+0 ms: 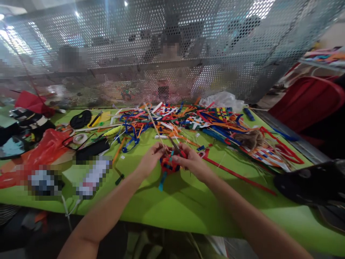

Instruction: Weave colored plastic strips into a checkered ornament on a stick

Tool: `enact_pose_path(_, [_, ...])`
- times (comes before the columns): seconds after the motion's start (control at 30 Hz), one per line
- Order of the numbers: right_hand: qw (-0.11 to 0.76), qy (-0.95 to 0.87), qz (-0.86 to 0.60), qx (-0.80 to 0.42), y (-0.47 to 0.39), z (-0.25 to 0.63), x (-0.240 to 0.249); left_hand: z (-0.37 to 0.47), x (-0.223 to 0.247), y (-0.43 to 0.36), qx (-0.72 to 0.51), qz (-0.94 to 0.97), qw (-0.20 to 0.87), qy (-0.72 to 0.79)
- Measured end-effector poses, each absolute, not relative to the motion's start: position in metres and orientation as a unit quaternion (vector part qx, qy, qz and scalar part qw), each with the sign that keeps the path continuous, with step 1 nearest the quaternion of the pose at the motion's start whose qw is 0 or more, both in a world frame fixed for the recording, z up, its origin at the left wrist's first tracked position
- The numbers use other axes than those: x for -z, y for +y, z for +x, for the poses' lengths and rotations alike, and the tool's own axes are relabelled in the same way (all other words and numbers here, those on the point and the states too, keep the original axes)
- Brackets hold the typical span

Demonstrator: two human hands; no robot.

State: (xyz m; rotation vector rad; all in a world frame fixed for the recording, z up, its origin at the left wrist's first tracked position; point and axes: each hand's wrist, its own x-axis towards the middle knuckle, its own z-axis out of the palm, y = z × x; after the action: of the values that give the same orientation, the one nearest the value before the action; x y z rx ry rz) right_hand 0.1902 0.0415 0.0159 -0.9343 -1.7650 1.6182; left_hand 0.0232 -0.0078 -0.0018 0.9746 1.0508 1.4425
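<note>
Clock centred on the small woven piece (170, 166), 12 = away from person. Piece (red/dk blue w/ teal bands) is b/w both hands, nr mid-table, a teal strip end (161, 181) hanging at 7. L hand (151, 158), at 9–10, has its grip closed on the piece's upper edge; a long pale strip (153, 124) runs up from those fingertips twd 11, can't tell if pinched too. R hand (192, 162), at 3, has a narrow grip round a slim dk tool (174, 145), thumb pressed to the piece; tool tip pts twd 11, exact type unclear. Green table (151, 212) underneath. At 12, past the hands: big tangle of coloured strips (161, 126), incl. checked woven bits. Clear plastic bag (221, 100) approx 1–2; twine bundle (250, 139) b/w 2 & 3; long red strip (239, 175) lying 3–4. At 9: pixelated pale item (94, 178) w/ white cable (66, 208); just above it, black case (93, 151). Tape roll (80, 138) & red plastic bag (48, 144) approx 9–10, bag farther out. Yellow-and-black cutter-like item (95, 119) at 10. Perforated metal screen (129, 68) stands at 12 behind the strips; red chair (309, 104) at 2, off table.
</note>
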Motion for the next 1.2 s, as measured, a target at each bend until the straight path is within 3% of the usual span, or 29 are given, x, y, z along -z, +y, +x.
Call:
enact_pose_path(0.13, [0.337,-0.713,-0.358,-0.500,0.058,0.210,-0.027,0.025,-0.002,-0.012,-0.580,0.388,0.563,0.444])
enact_pose_path(0.37, [0.320,-0.819,-0.428,-0.208,0.076,0.230,-0.037,0.033,-0.005,-0.020,-0.559,0.371,0.567,0.478])
enact_pose_path(0.53, [0.209,-0.870,-0.445,-0.028,0.058,0.209,-0.022,0.032,-0.004,-0.017,-0.572,0.341,0.580,0.469])
enact_pose_path(0.67, [0.137,-0.920,-0.368,-0.006,0.049,0.197,-0.014,0.032,-0.005,-0.014,-0.589,0.299,0.583,0.472])
enact_pose_path(0.83, [0.213,-0.871,-0.443,0.002,0.065,0.209,-0.017,0.030,-0.003,-0.017,-0.561,0.332,0.617,0.441])
enact_pose_path(1.03, [0.208,-0.897,-0.389,-0.040,0.061,0.207,-0.015,0.030,-0.004,-0.019,-0.561,0.318,0.633,0.429])
enact_pose_path(1.2, [0.269,-0.837,-0.476,-0.027,0.082,0.221,-0.024,0.034,-0.008,-0.022,-0.544,0.327,0.654,0.411])
